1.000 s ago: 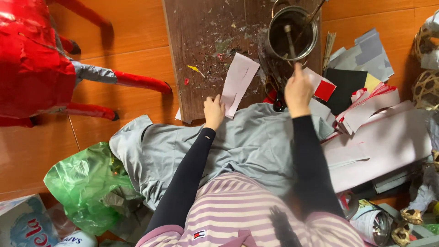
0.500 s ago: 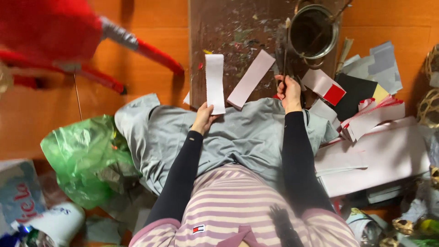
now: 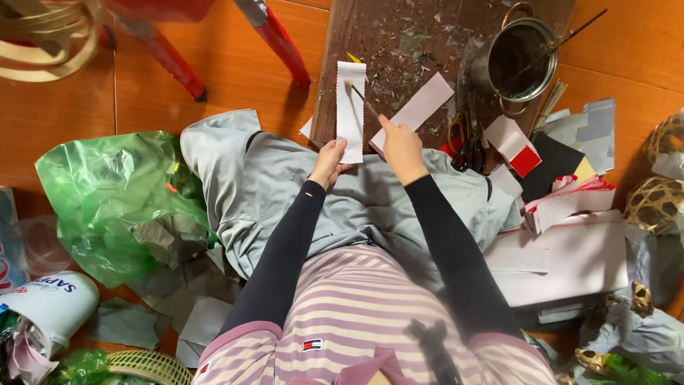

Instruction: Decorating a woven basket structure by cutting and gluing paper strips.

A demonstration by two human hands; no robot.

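The left hand [image 3: 329,161] pinches the bottom of a white strip [image 3: 350,107] — fingers clamped on it, strip lying on the board [image 3: 399,43]. At three o'clock of it, the right hand [image 3: 400,146] grips a brush [image 3: 362,100], tip touching the strip. A pot [image 3: 514,60] stands at two o'clock — scissors [image 3: 467,146] beside.

Green plastic bag [image 3: 117,203] crumpled on the orange floor [image 3: 64,107], left. Red chair legs [image 3: 281,43] above it. Metal pot [image 3: 520,60] on the stained board (a stick leaning inside). Scissors [image 3: 467,146] just below. Woven balls [image 3: 659,199] far right.
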